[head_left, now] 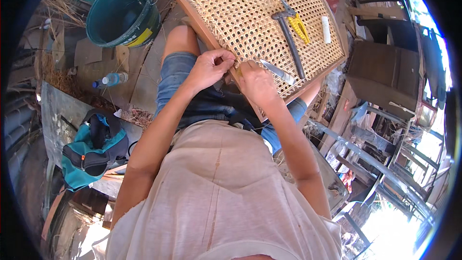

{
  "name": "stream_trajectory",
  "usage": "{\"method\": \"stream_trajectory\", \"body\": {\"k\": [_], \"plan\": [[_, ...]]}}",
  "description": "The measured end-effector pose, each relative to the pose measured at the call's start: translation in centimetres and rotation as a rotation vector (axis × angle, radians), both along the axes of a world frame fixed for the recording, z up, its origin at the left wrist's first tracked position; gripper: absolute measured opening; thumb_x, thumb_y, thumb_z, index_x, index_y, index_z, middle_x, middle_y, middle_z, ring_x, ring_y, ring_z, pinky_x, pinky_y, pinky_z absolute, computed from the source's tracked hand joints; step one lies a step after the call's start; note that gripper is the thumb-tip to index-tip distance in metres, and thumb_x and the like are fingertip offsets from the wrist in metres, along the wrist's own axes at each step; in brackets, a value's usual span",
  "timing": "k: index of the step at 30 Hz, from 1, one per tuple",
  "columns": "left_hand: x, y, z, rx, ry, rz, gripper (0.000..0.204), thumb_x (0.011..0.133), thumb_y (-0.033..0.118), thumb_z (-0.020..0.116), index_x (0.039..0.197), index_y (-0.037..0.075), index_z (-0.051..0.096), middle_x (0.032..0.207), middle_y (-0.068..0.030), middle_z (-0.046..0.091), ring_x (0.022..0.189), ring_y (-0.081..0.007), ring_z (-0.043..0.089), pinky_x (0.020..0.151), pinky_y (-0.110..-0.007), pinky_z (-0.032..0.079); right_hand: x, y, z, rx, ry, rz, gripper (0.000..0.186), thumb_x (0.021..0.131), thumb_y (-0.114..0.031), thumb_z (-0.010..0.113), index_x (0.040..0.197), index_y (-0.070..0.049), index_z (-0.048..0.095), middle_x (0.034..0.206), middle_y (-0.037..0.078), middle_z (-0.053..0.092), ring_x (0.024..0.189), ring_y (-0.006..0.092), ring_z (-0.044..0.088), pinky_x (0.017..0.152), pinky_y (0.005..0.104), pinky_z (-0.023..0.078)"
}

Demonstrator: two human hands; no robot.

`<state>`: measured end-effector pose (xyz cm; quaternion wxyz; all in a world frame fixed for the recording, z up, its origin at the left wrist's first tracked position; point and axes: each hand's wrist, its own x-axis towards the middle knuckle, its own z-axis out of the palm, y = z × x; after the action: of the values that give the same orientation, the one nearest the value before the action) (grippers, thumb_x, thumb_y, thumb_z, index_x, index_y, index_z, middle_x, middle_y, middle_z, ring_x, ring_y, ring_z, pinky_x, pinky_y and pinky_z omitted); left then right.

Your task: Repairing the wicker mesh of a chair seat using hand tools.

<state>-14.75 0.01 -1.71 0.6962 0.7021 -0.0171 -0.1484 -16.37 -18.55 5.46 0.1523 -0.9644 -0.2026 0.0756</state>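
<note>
A wooden-framed woven cane panel (269,14) rests tilted across my lap. My left hand (211,70) is closed in a pinch at the near-left edge of its frame; what its fingertips hold is too small to make out. Close beside it, my right hand (260,84) presses its bent fingers against the same edge, hiding whatever lies between them. A knife (279,72) with a pale handle lies on the cane next to my right hand. Farther up the weave are a dark hammer (291,45), yellow-handled pliers (299,28) and a white tube-shaped item (326,30).
At the far left stands a dark green bucket (98,21). A clear plastic bottle (114,79) lies on the boards below it. A teal and black backpack (94,149) sits to my left. Wooden furniture (385,72) and stacked frames crowd the right side.
</note>
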Motion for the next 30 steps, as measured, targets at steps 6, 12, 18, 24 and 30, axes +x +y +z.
{"method": "stream_trajectory", "body": {"k": [6,12,18,24,30], "plan": [[-0.2,0.5,0.9,-0.002,0.075,-0.040,0.017,0.103,0.017,0.067,0.112,0.003,0.073,0.077,0.0048,0.063,0.063,-0.0024,0.051,0.052,-0.021,0.041,-1.0,-0.5,0.2,0.214,0.096,-0.189,0.020,0.086,-0.016,0.074,0.091,-0.001,0.062,0.087,0.022,0.068,0.079,0.0433,0.070,0.072,0.0492,0.059],[0.1,0.7,2.0,0.013,0.123,-0.052,0.017,0.098,0.015,0.069,0.108,0.003,0.075,0.086,-0.0023,0.073,0.076,-0.0078,0.064,0.073,-0.028,0.054,-0.2,-0.7,0.5,0.092,-0.029,0.037,0.017,0.086,-0.012,0.073,0.090,-0.001,0.061,0.085,0.021,0.070,0.076,0.0412,0.071,0.070,0.0488,0.059],[0.2,0.5,1.8,-0.013,0.141,-0.055,0.016,0.098,0.013,0.068,0.107,0.002,0.074,0.087,-0.0028,0.074,0.079,-0.0084,0.066,0.074,-0.028,0.055,0.8,-0.3,0.9,-0.128,0.044,0.155,0.018,0.093,-0.016,0.065,0.094,0.001,0.062,0.091,0.021,0.069,0.081,0.0392,0.072,0.071,0.0475,0.060],[0.0,0.8,1.7,0.011,0.157,-0.057,0.017,0.098,0.014,0.069,0.107,0.002,0.074,0.089,-0.0033,0.075,0.078,-0.0083,0.066,0.074,-0.028,0.055,0.6,-1.7,1.4,0.019,0.050,0.215,0.020,0.091,-0.017,0.067,0.099,-0.001,0.060,0.096,0.019,0.069,0.085,0.0383,0.072,0.073,0.0472,0.060],[0.0,0.6,1.4,0.000,0.098,-0.074,0.016,0.104,0.017,0.065,0.111,0.005,0.071,0.074,0.0057,0.058,0.058,-0.0027,0.049,0.048,-0.022,0.040,-0.1,-1.5,0.7,0.073,-0.033,0.215,0.021,0.087,-0.014,0.071,0.100,-0.003,0.058,0.092,0.016,0.068,0.083,0.0371,0.072,0.072,0.0458,0.059]]}}
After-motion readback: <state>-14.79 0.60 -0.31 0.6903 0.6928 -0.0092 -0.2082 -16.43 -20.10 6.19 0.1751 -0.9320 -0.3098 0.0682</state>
